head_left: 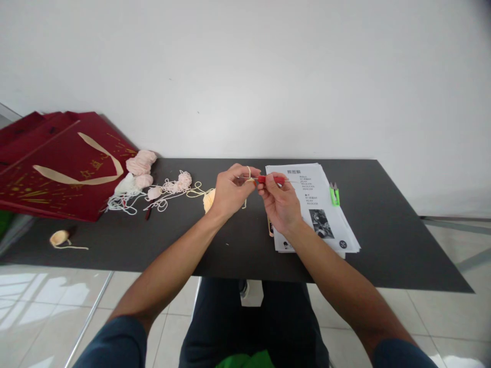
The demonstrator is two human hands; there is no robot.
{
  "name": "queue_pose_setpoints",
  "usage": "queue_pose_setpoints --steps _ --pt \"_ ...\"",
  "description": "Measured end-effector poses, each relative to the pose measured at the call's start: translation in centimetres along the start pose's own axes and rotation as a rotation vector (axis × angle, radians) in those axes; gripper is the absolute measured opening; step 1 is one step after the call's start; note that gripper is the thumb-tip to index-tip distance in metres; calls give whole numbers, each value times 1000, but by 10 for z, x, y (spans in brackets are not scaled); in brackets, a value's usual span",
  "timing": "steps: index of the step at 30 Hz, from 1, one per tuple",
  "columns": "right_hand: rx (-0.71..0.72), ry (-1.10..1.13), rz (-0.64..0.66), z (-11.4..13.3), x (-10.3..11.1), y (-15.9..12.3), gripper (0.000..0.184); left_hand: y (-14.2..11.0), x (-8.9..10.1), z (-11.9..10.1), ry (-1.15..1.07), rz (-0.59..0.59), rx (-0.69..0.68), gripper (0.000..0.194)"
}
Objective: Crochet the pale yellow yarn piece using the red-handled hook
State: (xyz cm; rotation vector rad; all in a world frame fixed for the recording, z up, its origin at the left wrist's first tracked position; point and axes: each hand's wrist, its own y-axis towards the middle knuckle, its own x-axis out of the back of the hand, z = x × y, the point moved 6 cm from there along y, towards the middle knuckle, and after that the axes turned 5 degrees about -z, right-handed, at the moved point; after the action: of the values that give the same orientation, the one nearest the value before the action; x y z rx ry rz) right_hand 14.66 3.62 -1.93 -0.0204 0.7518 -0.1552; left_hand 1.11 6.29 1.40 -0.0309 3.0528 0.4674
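Above the middle of a dark table (383, 225), my left hand (230, 191) is closed in a pinch on cream yarn (199, 190), with a strand looped round its raised finger. My right hand (280, 202) is closed on a red-handled crochet hook (271, 179), whose tip meets the yarn at my left fingertips. A cream yarn ball (208, 199) lies on the table just behind my left hand. The two hands almost touch.
Printed instruction sheets (326, 214) lie under and right of my right hand, with green snips (334, 194) beside them. Pink and white yarn bundles (140, 174) and red gift bags (57, 163) sit at the left. A small cream crocheted piece (59, 237) lies near the left front edge.
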Motion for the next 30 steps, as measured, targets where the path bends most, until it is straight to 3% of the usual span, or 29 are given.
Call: queue_pose_setpoints --steps 9,14,22,30 --pt "-22 32 -53 -1 5 4 33 -1 -2 27 -241 -8 62 10" --pt "-40 26 -49 -4 5 2 28 -9 1 31 -273 -25 167 36" --pt "27 -20 -18 -3 -1 -5 27 -20 7 27 -202 -119 112 22" --pt "135 -69 -10 5 1 -4 24 -18 12 19 -206 -175 56 24"
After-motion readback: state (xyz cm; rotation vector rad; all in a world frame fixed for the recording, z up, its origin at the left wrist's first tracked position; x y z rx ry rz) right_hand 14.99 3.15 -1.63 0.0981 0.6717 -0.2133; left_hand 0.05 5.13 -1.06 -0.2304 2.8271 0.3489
